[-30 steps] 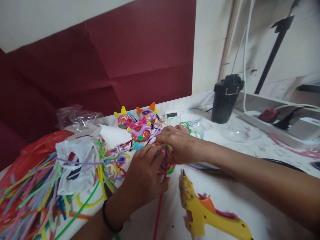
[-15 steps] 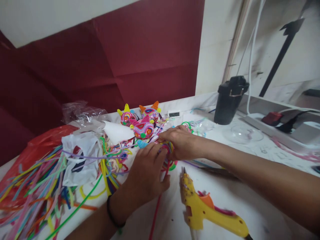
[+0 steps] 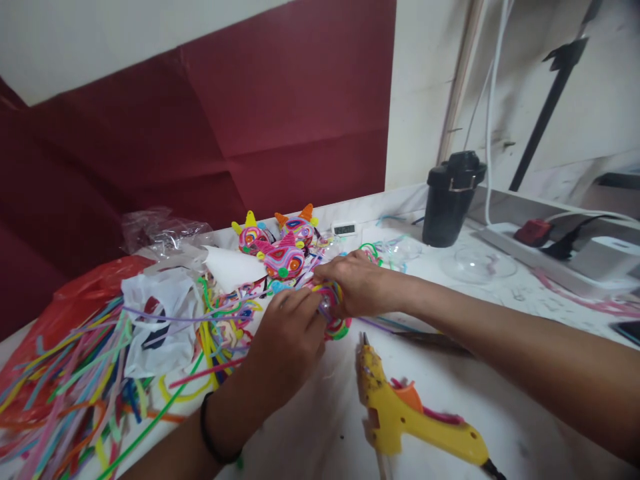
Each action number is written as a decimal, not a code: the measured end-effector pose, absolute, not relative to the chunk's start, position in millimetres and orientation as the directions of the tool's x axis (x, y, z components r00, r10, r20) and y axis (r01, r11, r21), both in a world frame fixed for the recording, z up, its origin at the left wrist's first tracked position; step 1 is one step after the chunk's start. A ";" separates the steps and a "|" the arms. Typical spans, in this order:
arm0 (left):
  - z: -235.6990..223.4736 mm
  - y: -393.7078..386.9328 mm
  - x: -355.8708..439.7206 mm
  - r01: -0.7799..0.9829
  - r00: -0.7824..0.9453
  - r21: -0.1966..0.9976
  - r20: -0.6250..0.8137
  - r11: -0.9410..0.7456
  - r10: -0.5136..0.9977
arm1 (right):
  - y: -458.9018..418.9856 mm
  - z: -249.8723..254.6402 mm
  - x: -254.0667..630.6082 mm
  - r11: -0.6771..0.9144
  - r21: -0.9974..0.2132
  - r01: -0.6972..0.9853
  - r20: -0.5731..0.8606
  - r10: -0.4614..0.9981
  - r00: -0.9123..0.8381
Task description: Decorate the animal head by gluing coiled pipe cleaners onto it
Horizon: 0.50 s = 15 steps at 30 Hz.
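Note:
Both my hands meet over a small round ornament [image 3: 339, 327] of coiled, many-coloured pipe cleaners, partly hidden by my fingers. My right hand [image 3: 350, 283] grips its upper right side with bent fingers. On its left edge my left hand [image 3: 293, 333] is closed, its thumb mostly out of sight. A pink pipe cleaner [image 3: 207, 373] sticks out to the left from behind my left hand; where its other end lies is hidden. Just beyond are several finished cat-like heads with pointed ears, the nearest being a pink head [image 3: 284, 260]. A yellow glue gun [image 3: 420, 427] lies right of the ornament.
Loose pipe cleaners [image 3: 75, 380] spread over the left side, beside a white bag [image 3: 160, 353] and a red plastic bag [image 3: 95, 283]. A black cup [image 3: 450, 207], clear plastic domes [image 3: 477, 263] and a power strip [image 3: 525, 250] stand at the right. Below my right forearm lies a dark, narrow tool [image 3: 435, 341].
The pink pipe cleaner hung down below my hands before; now it points left behind my left hand. My left hand has turned slightly, its thumb tucked in. The view has shifted a little.

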<state>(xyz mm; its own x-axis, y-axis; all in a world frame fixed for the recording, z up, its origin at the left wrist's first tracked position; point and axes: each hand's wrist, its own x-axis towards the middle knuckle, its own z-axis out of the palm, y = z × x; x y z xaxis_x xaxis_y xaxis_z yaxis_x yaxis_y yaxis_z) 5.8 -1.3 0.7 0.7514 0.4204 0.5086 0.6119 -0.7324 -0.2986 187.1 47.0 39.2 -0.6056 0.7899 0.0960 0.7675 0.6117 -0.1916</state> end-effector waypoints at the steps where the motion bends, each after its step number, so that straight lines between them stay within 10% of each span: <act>1: 2.6 -0.9 6.3 0.607 0.757 -0.306 0.504 -0.733 0.416 | 46.8 39.2 187.3 0.609 -0.192 0.769 0.094 0.792 -0.604; 15: 11.2 24.7 2.2 0.540 0.787 -0.212 0.469 -0.814 0.401 | 44.0 40.7 188.2 0.603 -0.190 0.775 0.092 0.797 -0.597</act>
